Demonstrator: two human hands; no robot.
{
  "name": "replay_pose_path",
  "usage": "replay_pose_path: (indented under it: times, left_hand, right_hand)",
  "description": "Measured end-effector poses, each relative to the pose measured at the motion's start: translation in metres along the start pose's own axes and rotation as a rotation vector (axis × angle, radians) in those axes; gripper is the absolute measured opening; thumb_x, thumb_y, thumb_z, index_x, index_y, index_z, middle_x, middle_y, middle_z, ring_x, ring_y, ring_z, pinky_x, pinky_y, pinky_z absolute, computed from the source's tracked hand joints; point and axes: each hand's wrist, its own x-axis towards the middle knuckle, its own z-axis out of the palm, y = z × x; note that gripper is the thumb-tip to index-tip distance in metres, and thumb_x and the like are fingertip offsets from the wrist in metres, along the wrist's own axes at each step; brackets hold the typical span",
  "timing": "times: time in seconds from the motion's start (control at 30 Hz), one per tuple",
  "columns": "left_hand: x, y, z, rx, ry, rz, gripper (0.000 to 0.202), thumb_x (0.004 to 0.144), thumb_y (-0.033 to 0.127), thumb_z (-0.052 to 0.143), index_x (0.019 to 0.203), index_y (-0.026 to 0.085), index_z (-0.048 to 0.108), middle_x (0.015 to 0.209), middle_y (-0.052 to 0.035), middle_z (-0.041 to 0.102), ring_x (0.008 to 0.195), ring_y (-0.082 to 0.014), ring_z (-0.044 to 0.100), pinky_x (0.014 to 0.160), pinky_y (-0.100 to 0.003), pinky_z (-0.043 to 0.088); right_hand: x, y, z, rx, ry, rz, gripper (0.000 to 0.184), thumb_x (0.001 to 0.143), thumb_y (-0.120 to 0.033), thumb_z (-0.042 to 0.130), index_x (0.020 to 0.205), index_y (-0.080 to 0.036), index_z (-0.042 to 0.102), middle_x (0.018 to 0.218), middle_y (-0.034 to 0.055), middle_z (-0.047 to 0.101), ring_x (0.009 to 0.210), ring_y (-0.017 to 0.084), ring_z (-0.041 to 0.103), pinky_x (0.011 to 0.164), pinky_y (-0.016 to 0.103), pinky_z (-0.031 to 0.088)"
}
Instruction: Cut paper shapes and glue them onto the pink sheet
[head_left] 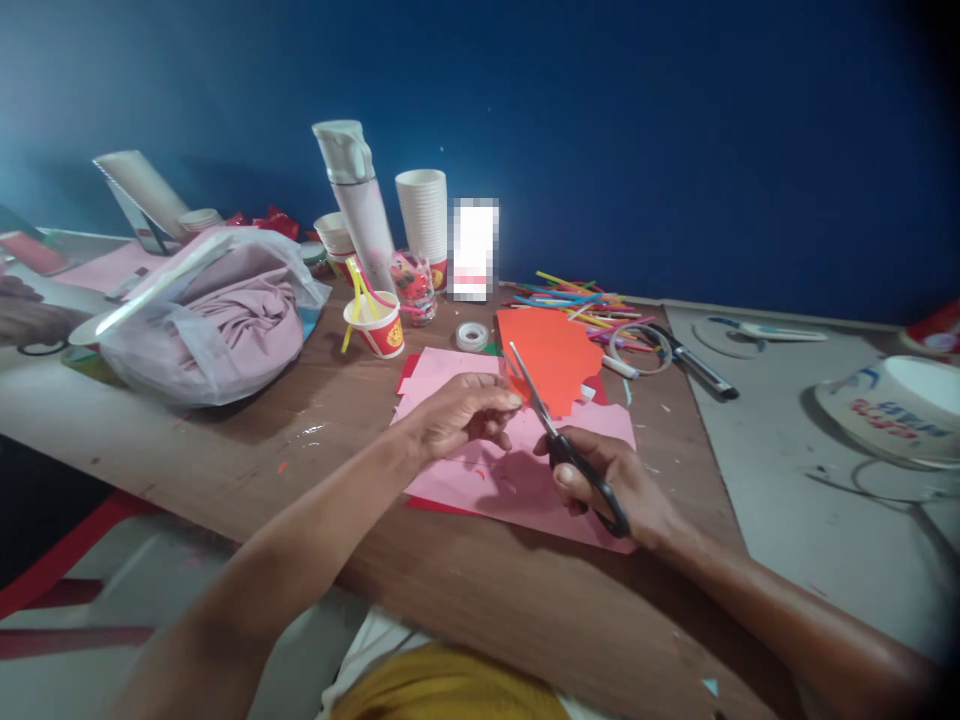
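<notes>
Against a blue wall (637, 130) stood one brown worktop (315, 440), bearing the following, largest first.

Plastic bag (191, 345), translucent, stood at the left, with pink cloth (251, 315) inside. Pink paper (442, 480) lay flat at the middle, a red sheet (450, 507) showing beneath its near edge. Flask (366, 220), white, stood at the back beside a stack of paper cups (421, 205). White tub (892, 405), lettered, stood at the far right on a grey surface (787, 400).

Orange paper (551, 350), one sheet, its near edge irregular, lay over the far part of the pink paper. Right hand (600, 475), one, was clamped on the black handles of the scissors. Left hand (476, 410), one, hung over the pink paper beside the orange paper, thumb and forefinger close at the tips; whether they were clamped on a scrap could not be told.

Thin coloured sticks (577, 295) lay in a loose heap behind the orange paper. Scissors (555, 430), one pair, pointed away from the wearer, the blades in front of the orange paper and near the left fingertips. Craft knife (705, 370) lay to the right of the sticks. Red-and-white cup (384, 335) held yellow strips (360, 285). White tape roll (472, 336) lay to the right of that cup.
</notes>
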Motion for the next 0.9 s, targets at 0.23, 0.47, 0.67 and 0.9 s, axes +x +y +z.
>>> replay_pose_path:
  times: [0.23,0.47,0.67,0.9]
  left_hand:
    - [0.001,-0.012,0.013,-0.029,0.066,0.092,0.017,0.072,0.025,0.062,0.069,0.013,0.052,0.062,0.0033,0.049,0.052,-0.0056,0.049,0.053,-0.020,0.046]
    - [0.002,-0.013,0.014,-0.003,0.175,0.128,0.011,0.069,0.015,0.057,0.060,0.014,0.049,0.054,0.0043,0.047,0.046,-0.0055,0.045,0.053,-0.024,0.047]
    - [0.001,-0.007,0.009,-0.021,0.184,0.057,0.005,0.061,0.011,0.056,0.061,0.013,0.051,0.051,0.0059,0.046,0.042,-0.0037,0.041,0.050,-0.023,0.046]
    - [-0.001,-0.004,0.007,0.027,0.167,0.045,0.005,0.062,0.010,0.057,0.062,0.012,0.053,0.050,0.0061,0.046,0.042,-0.0037,0.043,0.051,-0.023,0.047]
  right_hand:
    - [0.001,0.003,0.005,0.019,0.063,-0.073,0.032,0.073,-0.042,0.061,0.089,-0.015,0.054,0.055,-0.0047,0.048,0.048,0.009,0.043,0.047,0.022,0.036]
    - [-0.001,0.004,0.007,-0.006,0.018,-0.052,0.030,0.075,-0.042,0.059,0.088,-0.015,0.054,0.058,-0.0042,0.047,0.049,0.009,0.043,0.046,0.022,0.036]
    - [-0.002,0.006,0.006,-0.033,-0.021,-0.074,0.028,0.076,-0.041,0.060,0.087,-0.016,0.053,0.060,-0.0030,0.049,0.051,0.010,0.045,0.049,0.022,0.038]
    - [-0.003,0.008,0.007,0.033,-0.045,-0.044,0.027,0.076,-0.041,0.060,0.084,-0.017,0.052,0.059,-0.0042,0.047,0.047,0.008,0.043,0.045,0.021,0.037]
